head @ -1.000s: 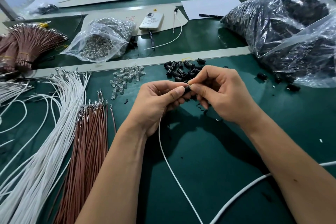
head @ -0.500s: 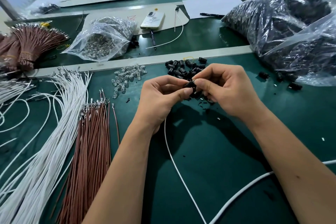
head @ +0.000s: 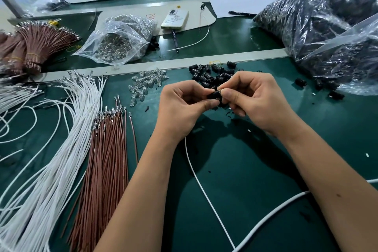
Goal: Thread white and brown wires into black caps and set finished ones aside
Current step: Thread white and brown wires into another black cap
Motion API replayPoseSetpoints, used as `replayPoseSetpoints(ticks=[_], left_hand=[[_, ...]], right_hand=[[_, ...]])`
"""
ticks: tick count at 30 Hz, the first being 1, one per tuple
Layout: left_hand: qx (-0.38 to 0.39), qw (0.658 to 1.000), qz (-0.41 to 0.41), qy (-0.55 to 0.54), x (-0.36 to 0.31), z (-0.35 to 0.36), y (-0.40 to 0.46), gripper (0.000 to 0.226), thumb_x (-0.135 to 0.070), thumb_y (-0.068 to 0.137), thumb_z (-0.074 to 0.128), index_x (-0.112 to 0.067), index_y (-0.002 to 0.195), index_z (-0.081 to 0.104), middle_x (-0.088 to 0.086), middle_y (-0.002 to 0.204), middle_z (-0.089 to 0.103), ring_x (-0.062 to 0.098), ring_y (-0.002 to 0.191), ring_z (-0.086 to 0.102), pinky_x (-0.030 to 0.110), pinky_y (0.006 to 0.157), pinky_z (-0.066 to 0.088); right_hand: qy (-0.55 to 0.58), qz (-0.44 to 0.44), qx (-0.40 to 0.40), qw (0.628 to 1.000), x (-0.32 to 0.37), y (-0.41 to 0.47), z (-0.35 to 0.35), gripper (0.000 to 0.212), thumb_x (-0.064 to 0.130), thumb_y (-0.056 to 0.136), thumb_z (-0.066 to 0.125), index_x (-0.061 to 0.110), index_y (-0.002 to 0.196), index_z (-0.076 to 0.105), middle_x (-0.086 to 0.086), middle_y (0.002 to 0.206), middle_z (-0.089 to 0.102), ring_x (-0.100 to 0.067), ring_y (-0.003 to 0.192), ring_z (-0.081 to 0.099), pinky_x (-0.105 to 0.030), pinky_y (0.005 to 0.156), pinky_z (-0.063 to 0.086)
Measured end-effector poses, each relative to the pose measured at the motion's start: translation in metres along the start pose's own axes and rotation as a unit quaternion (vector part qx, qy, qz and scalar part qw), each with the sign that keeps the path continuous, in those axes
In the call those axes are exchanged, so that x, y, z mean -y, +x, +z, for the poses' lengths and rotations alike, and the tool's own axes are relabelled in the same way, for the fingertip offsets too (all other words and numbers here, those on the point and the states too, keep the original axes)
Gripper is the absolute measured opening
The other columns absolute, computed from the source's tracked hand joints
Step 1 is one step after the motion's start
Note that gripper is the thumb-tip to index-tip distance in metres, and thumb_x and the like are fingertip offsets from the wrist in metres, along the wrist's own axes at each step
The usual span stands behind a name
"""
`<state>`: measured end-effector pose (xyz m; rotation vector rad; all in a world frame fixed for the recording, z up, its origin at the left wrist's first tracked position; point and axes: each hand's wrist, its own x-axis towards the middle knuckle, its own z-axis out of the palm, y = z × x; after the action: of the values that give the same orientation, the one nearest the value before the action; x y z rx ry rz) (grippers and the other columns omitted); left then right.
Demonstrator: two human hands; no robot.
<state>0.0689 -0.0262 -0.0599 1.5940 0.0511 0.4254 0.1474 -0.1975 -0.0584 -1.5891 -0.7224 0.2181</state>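
Your two hands meet over the dark green table mat (head: pixel 245 180), fingertips almost touching. Your left hand (head: pixel 180 108) pinches a small black plastic cap (head: pixel 214 95) between thumb and curled fingers, and your right hand (head: pixel 253 100) closes its thumb and forefinger on the same cap from the other side. A single thin white wire (head: pixel 204 190) runs out from under your left palm and trails down across the mat toward you; its upper end is hidden by your fingers, so whether it has entered the cap cannot be told.

Just behind your hands lies a loose heap of black caps (head: pixel 210 72), and just left of that a scatter of small clear LED bulbs (head: pixel 147 84). A few stray black caps (head: pixel 300 82) sit to the right, near the edge of a large clear plastic bag of black parts (head: pixel 327 32) that fills the right side.

To your left, a sheaf of brown wires with metal tips (head: pixel 106 159) lies lengthwise on the mat, and beside it, further left, a thick fan of white wires (head: pixel 61 149). Beyond a pale divider strip (head: pixel 143 66), a smaller clear bag of clear bulbs (head: pixel 120 41) stands open, with bound bundles of brown wires (head: pixel 34 47) at far left. A white phone (head: pixel 174 19) rests on a pale board (head: pixel 143 18) behind the bag, beside a white sheet of paper (head: pixel 241 3) with a black pen (head: pixel 241 13) at its near edge.
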Motion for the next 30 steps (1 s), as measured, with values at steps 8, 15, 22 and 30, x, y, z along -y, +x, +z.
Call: replayPoseSetpoints(ticks=[8, 15, 22, 30], left_hand=[[0.027, 0.996, -0.042, -0.068, 0.002, -0.002, -0.001, 0.019, 0.013, 0.072, 0.079, -0.001, 0.081, 0.071, 0.011, 0.076, 0.075, 0.015, 0.065, 0.068, 0.020, 0.064, 0.053], [0.032, 0.995, -0.047, -0.078, 0.005, -0.003, -0.001, 0.015, 0.010, 0.073, 0.079, -0.003, 0.081, 0.073, 0.012, 0.076, 0.075, 0.016, 0.063, 0.067, 0.021, 0.063, 0.053], [0.016, 0.995, -0.053, -0.086, 0.003, -0.002, 0.000, 0.018, 0.008, 0.075, 0.079, -0.010, 0.077, 0.074, 0.012, 0.074, 0.074, 0.015, 0.061, 0.066, 0.020, 0.061, 0.052], [0.013, 0.992, -0.070, -0.100, 0.000, 0.003, -0.001, 0.015, 0.006, 0.074, 0.079, -0.008, 0.077, 0.073, 0.013, 0.073, 0.073, 0.015, 0.059, 0.065, 0.021, 0.060, 0.053]], right_hand=[[-0.016, -0.021, 0.026, 0.999, 0.001, 0.000, -0.001, 0.004, 0.000, 0.095, 0.070, 0.001, 0.092, 0.068, -0.011, 0.068, 0.065, -0.018, 0.052, 0.053, -0.027, 0.045, 0.045], [-0.008, -0.013, 0.035, 0.999, -0.002, 0.002, 0.000, 0.010, -0.001, 0.095, 0.069, 0.003, 0.086, 0.067, -0.006, 0.065, 0.064, -0.018, 0.047, 0.053, -0.028, 0.042, 0.046], [0.058, 0.010, 0.005, 0.998, 0.001, 0.001, 0.005, 0.014, 0.010, 0.097, 0.070, 0.000, 0.087, 0.074, -0.013, 0.072, 0.070, -0.021, 0.057, 0.059, -0.027, 0.048, 0.052], [0.173, 0.113, -0.041, 0.977, 0.011, 0.001, 0.006, 0.013, 0.026, 0.077, 0.080, 0.014, 0.074, 0.079, -0.007, 0.066, 0.068, -0.011, 0.052, 0.058, -0.018, 0.046, 0.049]])
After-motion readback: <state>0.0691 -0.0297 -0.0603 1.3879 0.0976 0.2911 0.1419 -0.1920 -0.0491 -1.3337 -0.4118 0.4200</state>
